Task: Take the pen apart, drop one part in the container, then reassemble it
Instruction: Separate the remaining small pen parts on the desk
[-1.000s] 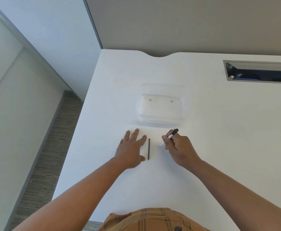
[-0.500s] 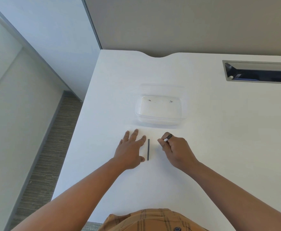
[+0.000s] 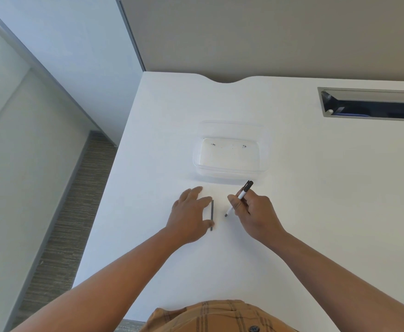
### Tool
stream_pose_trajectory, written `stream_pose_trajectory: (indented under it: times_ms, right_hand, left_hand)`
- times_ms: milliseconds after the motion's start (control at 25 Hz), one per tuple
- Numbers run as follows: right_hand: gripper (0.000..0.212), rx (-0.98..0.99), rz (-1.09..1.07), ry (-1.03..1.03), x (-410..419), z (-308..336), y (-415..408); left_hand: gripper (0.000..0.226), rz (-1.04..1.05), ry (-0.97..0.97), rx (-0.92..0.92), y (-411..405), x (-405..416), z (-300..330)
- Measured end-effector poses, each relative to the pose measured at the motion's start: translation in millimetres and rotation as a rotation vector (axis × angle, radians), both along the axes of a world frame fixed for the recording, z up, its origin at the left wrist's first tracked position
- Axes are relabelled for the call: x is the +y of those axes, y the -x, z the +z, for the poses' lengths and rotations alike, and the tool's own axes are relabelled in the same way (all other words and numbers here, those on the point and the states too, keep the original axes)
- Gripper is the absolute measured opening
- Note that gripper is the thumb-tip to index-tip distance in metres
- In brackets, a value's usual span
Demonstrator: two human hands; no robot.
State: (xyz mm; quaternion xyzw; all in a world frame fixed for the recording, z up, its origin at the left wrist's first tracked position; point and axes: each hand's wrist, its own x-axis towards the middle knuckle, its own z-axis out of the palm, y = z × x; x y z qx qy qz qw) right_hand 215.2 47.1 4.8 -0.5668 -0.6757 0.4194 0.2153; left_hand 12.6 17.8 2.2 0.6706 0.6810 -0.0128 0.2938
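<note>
A: What is the right hand [image 3: 256, 215] doing?

B: It is gripping the slim white pen barrel with a black clipped end [image 3: 239, 197], fingers curled round its middle. The barrel is tilting, black end pointing up towards the container, grey tip resting at or just above the white table top [image 3: 315, 212]; I cannot tell whether it is touching.

A: And the left hand [image 3: 189, 215]?

B: It is lying flat on the table, fingers straight and slightly spread, holding nothing. The thin dark grey rod of the pen [image 3: 212, 214] is lying on the table just beside it, with the index fingertip and thumb tip touching or nearly touching the rod.

A: Where is the clear rectangular plastic container [image 3: 229, 172] sitting?

B: It is sitting on the table beyond both hands, apart from them, with two small dark specks showing on its floor.

A: Anything else showing?

B: A metal-framed cable slot [image 3: 373, 117] is lying at the table's far right, and a tan plaid shirt [image 3: 217, 317] is showing at the bottom edge.
</note>
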Motion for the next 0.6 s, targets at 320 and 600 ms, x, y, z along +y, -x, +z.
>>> stream_pose_trajectory:
  times_ms: [320,600]
  right_hand:
    - [0.033,0.020,0.003,0.013,0,7,2]
    - [0.010,0.014,0.017,0.043,-9,6,-7]
  left_hand:
    - [0.018,0.098,0.050,-0.307,-36,6,2]
    - [0.005,0.377,0.107,-0.646,-32,4,9]
